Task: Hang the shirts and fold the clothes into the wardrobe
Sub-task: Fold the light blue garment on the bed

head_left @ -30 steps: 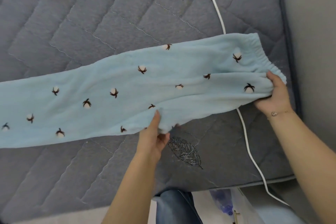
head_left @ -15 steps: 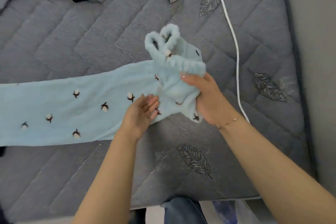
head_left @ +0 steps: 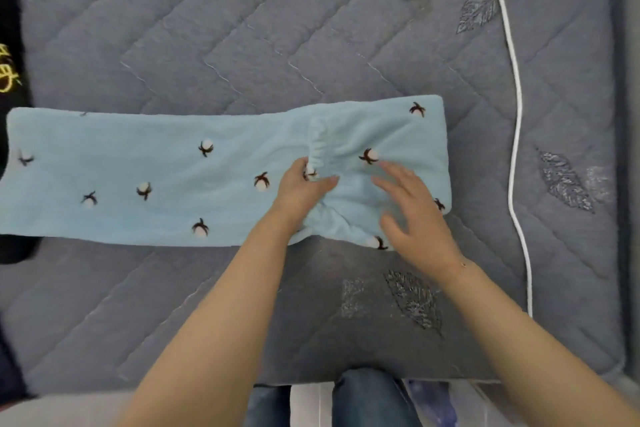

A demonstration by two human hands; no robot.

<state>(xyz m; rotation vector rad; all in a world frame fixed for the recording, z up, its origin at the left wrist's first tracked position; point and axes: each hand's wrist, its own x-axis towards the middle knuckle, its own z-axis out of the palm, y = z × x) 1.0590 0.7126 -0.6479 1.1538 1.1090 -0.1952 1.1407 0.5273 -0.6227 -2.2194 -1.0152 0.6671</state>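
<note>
Light-blue fleece trousers (head_left: 173,177), cotton-boll print, lie flat lengthwise across the grey quilted mattress (head_left: 242,45). Right end is folded back over itself; elastic waistband edge sits on top near the middle.

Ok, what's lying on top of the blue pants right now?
On the light blue pants, their own waistband end is folded over. The left hand rests on it; the right hand is spread above. Anything beneath the fold is covered.
</note>
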